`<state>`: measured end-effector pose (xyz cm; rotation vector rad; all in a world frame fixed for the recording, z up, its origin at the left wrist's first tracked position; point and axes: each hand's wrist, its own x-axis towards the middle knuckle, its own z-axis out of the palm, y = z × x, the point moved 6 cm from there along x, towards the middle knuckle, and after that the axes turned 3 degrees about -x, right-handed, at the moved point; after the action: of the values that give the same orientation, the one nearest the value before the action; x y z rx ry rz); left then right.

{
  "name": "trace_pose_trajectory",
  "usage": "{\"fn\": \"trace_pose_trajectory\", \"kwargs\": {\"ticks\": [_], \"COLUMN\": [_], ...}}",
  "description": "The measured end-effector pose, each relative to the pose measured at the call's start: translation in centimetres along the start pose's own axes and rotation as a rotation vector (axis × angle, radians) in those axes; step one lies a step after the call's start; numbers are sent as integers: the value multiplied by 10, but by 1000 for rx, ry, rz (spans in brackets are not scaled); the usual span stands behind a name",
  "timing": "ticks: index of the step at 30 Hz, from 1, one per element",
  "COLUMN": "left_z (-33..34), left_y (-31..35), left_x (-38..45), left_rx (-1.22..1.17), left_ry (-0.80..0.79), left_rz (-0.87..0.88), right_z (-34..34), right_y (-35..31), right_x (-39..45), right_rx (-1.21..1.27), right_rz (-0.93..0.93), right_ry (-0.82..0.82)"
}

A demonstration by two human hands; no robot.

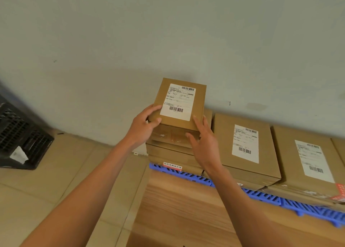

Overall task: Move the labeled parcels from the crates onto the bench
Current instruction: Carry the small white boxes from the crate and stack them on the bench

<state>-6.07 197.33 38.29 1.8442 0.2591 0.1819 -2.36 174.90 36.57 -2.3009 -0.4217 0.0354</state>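
A pale plastered wall [168,32] fills the upper half of the head view, with a tiled floor at lower left and a wooden bench [183,209] at lower centre. A blue slatted pallet [261,194] lies on the bench and carries stacks of cardboard boxes. The labeled parcel [179,103] is seen at centre frame, at the top of the leftmost stack [171,153]. Its near left corner is gripped by the left hand [143,127], fingers curled over the top edge. The right hand [203,142] is laid against the near right side with fingers extended, not clamped. The parcel is judged rigid, light and smooth-faced; opposite side edges are recommended as holding points. A black crate [20,136] is seen at far left.
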Motion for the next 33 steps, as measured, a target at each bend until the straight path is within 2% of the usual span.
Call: {"fn": "trace_pose_trajectory", "kwargs": {"ticks": [9, 13, 16, 19, 21, 29, 33], "left_z": [-4, -3, -4, -2, 0, 4, 20], "left_y": [-15, -17, -19, -7, -1, 13, 29], "left_x": [8, 11, 13, 10, 8, 9, -1], "left_rx": [0, 78, 245, 511, 581, 819, 879], "left_ry": [-22, -34, 1, 27, 22, 0, 22], "left_rz": [10, 68, 98, 282, 355, 349, 348], "right_z": [16, 19, 20, 21, 19, 7, -16], "right_y": [-2, -3, -7, -12, -13, -16, -18], "right_x": [4, 6, 7, 5, 5, 9, 1], "right_rx": [-10, -67, -131, -243, -278, -351, -323], "right_rz": [4, -18, -87, -192, -225, -220, -206], "right_ry": [18, 14, 70, 119, 124, 0, 4]}}
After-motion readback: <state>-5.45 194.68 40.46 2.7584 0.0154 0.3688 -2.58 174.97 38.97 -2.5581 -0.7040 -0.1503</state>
